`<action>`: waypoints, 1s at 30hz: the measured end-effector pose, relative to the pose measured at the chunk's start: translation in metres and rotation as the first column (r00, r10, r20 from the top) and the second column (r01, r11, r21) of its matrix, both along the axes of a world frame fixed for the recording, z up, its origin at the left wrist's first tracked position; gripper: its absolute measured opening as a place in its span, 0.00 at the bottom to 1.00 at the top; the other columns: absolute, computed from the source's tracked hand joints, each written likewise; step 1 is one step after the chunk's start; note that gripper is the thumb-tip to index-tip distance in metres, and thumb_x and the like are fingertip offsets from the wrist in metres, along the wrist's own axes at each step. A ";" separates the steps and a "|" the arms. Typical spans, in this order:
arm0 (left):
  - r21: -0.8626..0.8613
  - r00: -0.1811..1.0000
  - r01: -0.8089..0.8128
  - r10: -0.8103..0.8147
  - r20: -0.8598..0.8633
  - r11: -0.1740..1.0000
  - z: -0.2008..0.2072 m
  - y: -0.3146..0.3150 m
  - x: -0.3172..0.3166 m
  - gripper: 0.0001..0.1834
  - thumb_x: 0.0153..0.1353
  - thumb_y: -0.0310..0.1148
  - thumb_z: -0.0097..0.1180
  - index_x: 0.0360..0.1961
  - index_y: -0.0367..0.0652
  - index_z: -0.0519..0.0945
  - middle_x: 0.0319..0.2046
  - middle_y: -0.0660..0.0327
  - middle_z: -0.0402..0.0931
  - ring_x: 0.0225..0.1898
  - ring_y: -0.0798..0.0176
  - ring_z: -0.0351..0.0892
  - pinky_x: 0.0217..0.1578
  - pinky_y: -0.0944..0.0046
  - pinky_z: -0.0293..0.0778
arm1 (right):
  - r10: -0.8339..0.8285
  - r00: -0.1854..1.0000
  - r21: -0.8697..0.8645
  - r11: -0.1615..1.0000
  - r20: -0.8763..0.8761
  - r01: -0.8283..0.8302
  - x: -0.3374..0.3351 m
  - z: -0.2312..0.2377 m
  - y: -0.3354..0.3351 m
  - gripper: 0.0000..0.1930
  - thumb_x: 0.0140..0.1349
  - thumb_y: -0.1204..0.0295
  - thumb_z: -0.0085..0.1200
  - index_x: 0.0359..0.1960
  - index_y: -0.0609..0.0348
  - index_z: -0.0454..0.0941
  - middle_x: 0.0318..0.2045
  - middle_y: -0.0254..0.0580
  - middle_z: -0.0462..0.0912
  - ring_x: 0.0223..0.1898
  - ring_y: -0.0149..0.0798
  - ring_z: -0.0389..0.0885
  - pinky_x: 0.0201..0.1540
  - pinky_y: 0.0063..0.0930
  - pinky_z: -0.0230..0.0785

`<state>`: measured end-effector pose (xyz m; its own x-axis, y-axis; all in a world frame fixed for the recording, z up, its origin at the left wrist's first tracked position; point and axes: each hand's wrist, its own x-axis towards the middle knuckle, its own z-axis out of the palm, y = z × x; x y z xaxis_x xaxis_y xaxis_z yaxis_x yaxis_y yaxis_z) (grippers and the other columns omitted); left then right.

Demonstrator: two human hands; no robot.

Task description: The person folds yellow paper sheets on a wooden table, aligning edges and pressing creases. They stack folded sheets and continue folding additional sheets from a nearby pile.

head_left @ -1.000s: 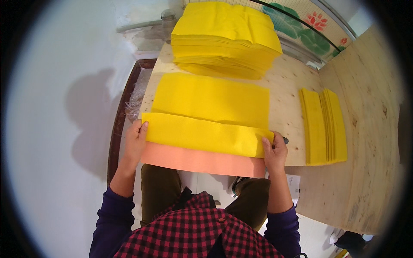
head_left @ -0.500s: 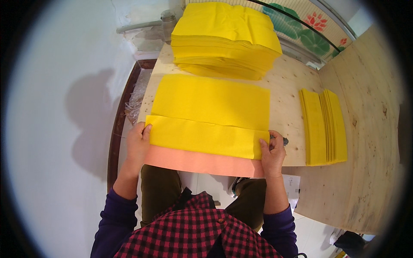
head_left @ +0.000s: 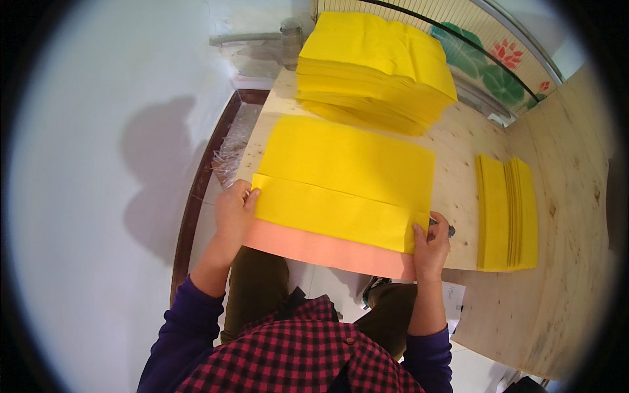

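A yellow fabric sheet (head_left: 347, 160) lies on the wooden table with its near part folded up into a band (head_left: 331, 213). My left hand (head_left: 236, 213) pinches the left end of this band, thumb on top. At the opposite end my right hand (head_left: 432, 249) grips it between thumb and curled fingers. Under the fold a salmon-coloured strip (head_left: 334, 253) shows along the near table edge; whether it is a mat or cloth I cannot tell. A small dark object (head_left: 449, 230), partly hidden, lies just beyond my right fingers.
A tall stack of yellow fabric sheets (head_left: 373, 72) stands at the back of the wooden table (head_left: 458, 137). Folded yellow pieces (head_left: 508, 213) are lined up at the right, beside a wooden panel (head_left: 563, 229). A glass jar (head_left: 291, 46) is behind the table's left corner, near a white wall (head_left: 85, 196).
The view has shifted, so the whole scene sits farther right and slightly lower. Both hands keep their hold on the folded band, which looks the same.
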<state>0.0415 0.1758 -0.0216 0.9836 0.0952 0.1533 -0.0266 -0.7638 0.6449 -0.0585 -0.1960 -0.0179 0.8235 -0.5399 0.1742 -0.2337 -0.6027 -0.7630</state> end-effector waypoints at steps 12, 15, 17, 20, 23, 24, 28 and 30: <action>0.296 0.839 0.494 -0.537 0.084 0.818 0.038 -0.078 -0.047 0.30 0.65 0.41 0.51 0.66 0.40 0.66 0.69 0.50 0.58 0.73 0.47 0.48 0.72 0.43 0.40 | 0.011 1.000 -0.010 1.000 0.001 -0.011 -0.001 -0.002 -0.002 0.21 0.57 0.75 0.64 0.52 0.57 0.73 0.20 0.34 0.68 0.21 0.31 0.65 0.26 0.27 0.64; 0.244 0.757 0.641 -0.652 -0.043 0.728 0.036 -0.115 -0.057 0.33 0.66 0.42 0.50 0.70 0.44 0.61 0.72 0.52 0.52 0.75 0.49 0.44 0.72 0.45 0.39 | 0.015 1.000 -0.047 0.999 -0.010 -0.016 -0.001 -0.001 -0.002 0.21 0.57 0.75 0.64 0.52 0.57 0.74 0.20 0.34 0.67 0.21 0.30 0.65 0.26 0.26 0.64; 0.236 0.737 0.667 -0.673 -0.066 0.707 0.029 -0.126 -0.052 0.34 0.68 0.46 0.48 0.71 0.45 0.58 0.74 0.53 0.48 0.75 0.52 0.42 0.72 0.46 0.37 | 0.006 1.000 -0.046 0.999 -0.029 -0.008 -0.001 0.000 -0.002 0.21 0.57 0.75 0.64 0.52 0.57 0.74 0.20 0.34 0.67 0.22 0.29 0.65 0.26 0.26 0.64; 0.342 0.761 0.648 -0.594 -0.259 0.681 0.019 -0.119 -0.037 0.36 0.68 0.51 0.45 0.73 0.47 0.55 0.75 0.56 0.45 0.76 0.54 0.39 0.73 0.46 0.33 | 0.017 1.000 -0.003 1.000 -0.013 -0.017 -0.002 0.000 -0.003 0.20 0.58 0.76 0.63 0.52 0.57 0.74 0.21 0.34 0.67 0.22 0.29 0.65 0.26 0.26 0.64; 0.415 0.803 0.592 -0.545 -0.240 0.691 0.014 -0.107 -0.036 0.38 0.67 0.52 0.46 0.73 0.49 0.55 0.75 0.57 0.44 0.76 0.55 0.39 0.72 0.44 0.32 | 0.027 1.000 -0.015 1.000 -0.005 -0.027 -0.002 -0.002 -0.004 0.21 0.58 0.76 0.63 0.53 0.57 0.74 0.21 0.34 0.68 0.22 0.29 0.65 0.27 0.25 0.64; 0.436 0.823 0.565 -0.513 -0.244 0.700 0.014 -0.102 -0.035 0.38 0.67 0.53 0.47 0.73 0.50 0.55 0.75 0.58 0.44 0.76 0.56 0.39 0.72 0.43 0.32 | 0.029 1.000 -0.004 1.000 0.006 -0.029 -0.002 -0.003 -0.005 0.21 0.58 0.76 0.63 0.53 0.57 0.74 0.21 0.34 0.68 0.22 0.29 0.65 0.27 0.25 0.64; 0.465 0.886 0.464 -0.386 -0.258 0.754 0.014 -0.085 -0.027 0.38 0.66 0.53 0.48 0.73 0.52 0.55 0.75 0.59 0.44 0.76 0.56 0.39 0.72 0.40 0.32 | 0.025 1.000 0.022 0.999 -0.009 -0.025 -0.001 -0.003 -0.004 0.22 0.58 0.75 0.63 0.55 0.57 0.73 0.21 0.33 0.70 0.22 0.30 0.67 0.28 0.26 0.65; 0.463 0.906 0.422 -0.352 -0.233 0.779 0.013 -0.080 -0.025 0.38 0.66 0.52 0.49 0.73 0.52 0.55 0.75 0.59 0.45 0.76 0.56 0.39 0.71 0.40 0.32 | 0.007 0.997 -0.017 1.000 -0.074 -0.009 -0.002 0.004 -0.003 0.25 0.58 0.74 0.63 0.57 0.57 0.72 0.25 0.36 0.73 0.26 0.33 0.71 0.32 0.28 0.68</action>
